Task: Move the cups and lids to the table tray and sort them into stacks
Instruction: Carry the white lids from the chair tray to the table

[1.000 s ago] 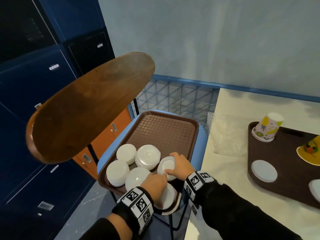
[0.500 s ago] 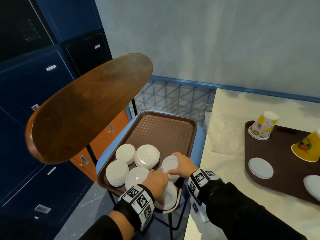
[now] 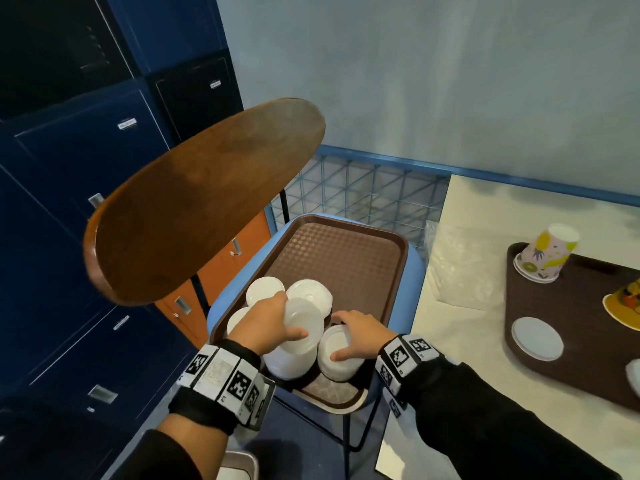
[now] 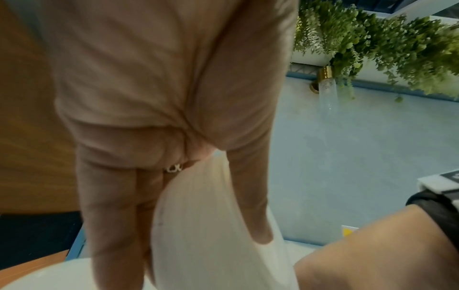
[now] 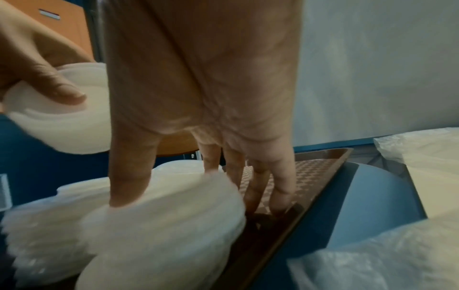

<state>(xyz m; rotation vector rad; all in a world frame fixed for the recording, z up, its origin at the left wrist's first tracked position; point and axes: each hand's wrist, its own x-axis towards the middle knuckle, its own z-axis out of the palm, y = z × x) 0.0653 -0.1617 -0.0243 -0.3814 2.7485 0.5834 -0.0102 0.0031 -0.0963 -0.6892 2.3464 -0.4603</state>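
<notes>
White lids sit in stacks on the brown tray (image 3: 349, 251) that rests on the blue chair seat. My left hand (image 3: 277, 323) grips a stack of white lids (image 3: 298, 337) lifted and tilted above the tray; in the left wrist view the lid stack (image 4: 211, 225) sits between thumb and fingers. My right hand (image 3: 349, 336) grips another lid stack (image 3: 337, 358) at the tray's near right, thumb on top and fingers down its far side, also seen as lid stack (image 5: 154, 215). More lid stacks (image 3: 310, 294) lie behind.
The table tray (image 3: 588, 341) on the right holds an upside-down patterned cup (image 3: 543, 254), a yellow cup (image 3: 627, 306) and a single lid (image 3: 536, 339). The wooden chair back (image 3: 194, 209) rises at left. Clear plastic wrap (image 3: 457, 261) lies on the table edge.
My left hand has lifted its lid stack up off the chair tray and tilted it. My right hand has closed down round the neighbouring stack.
</notes>
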